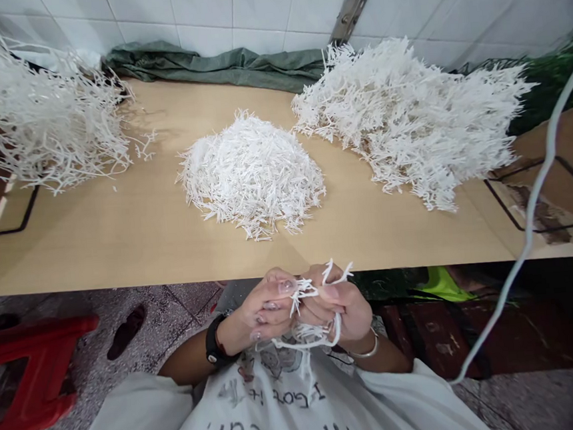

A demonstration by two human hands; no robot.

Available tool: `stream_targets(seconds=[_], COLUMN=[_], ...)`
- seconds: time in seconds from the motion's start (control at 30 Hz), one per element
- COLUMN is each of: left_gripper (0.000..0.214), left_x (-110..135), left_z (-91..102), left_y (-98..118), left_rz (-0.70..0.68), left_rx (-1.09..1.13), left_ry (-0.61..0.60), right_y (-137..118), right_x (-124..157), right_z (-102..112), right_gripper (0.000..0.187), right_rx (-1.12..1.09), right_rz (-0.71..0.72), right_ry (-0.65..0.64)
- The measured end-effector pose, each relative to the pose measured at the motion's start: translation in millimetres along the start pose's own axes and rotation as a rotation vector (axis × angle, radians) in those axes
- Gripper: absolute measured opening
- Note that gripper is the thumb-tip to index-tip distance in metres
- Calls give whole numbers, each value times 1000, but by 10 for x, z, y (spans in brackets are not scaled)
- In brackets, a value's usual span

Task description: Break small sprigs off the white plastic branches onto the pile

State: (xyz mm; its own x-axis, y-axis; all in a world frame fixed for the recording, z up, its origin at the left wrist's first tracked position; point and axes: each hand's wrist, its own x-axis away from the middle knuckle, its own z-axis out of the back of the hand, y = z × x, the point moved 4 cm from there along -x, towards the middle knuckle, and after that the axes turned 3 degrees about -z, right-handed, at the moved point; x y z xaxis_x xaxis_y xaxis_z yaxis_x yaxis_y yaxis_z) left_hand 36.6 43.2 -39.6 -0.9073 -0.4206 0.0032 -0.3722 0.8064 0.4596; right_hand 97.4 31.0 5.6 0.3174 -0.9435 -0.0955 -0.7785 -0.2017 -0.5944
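Note:
Both hands are held together below the near edge of the wooden table (pixel 118 236), in front of my chest. My left hand (pixel 262 311) and my right hand (pixel 342 304) are closed around one white branched plastic piece (pixel 307 307), with thin prongs sticking up between the fingers. On the table's middle lies a round heap of short white plastic bits (pixel 252 171). To the right a bigger pile of white branched pieces (pixel 408 117) spreads out. A looser pile of thin bare white stems (pixel 38 129) lies at the left.
A green cloth (pixel 213 64) runs along the tiled wall behind the table. A red plastic stool (pixel 30 378) stands on the floor at left. A white cord (pixel 528 220) hangs across the right side, above a dark metal frame (pixel 546 199).

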Motion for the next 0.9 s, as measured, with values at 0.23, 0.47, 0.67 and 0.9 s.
stream_targets(seconds=[0.23, 0.47, 0.67, 0.9], left_gripper=[57, 35, 62, 62], left_x=[-4, 185, 67, 143], left_z=[-66, -110, -161, -198], left_y=[45, 429, 309, 468], left_rz=[-109, -374, -351, -604], left_rx=[-40, -747, -300, -201], left_ry=[15, 173, -78, -34], right_y=[-82, -203, 152, 9], right_x=[1, 74, 95, -21], right_z=[56, 227, 215, 110], right_gripper=[46, 29, 52, 57], right_rx=[228, 804, 422, 149], right_rz=[33, -68, -173, 148], right_ry=[-70, 134, 11, -223])
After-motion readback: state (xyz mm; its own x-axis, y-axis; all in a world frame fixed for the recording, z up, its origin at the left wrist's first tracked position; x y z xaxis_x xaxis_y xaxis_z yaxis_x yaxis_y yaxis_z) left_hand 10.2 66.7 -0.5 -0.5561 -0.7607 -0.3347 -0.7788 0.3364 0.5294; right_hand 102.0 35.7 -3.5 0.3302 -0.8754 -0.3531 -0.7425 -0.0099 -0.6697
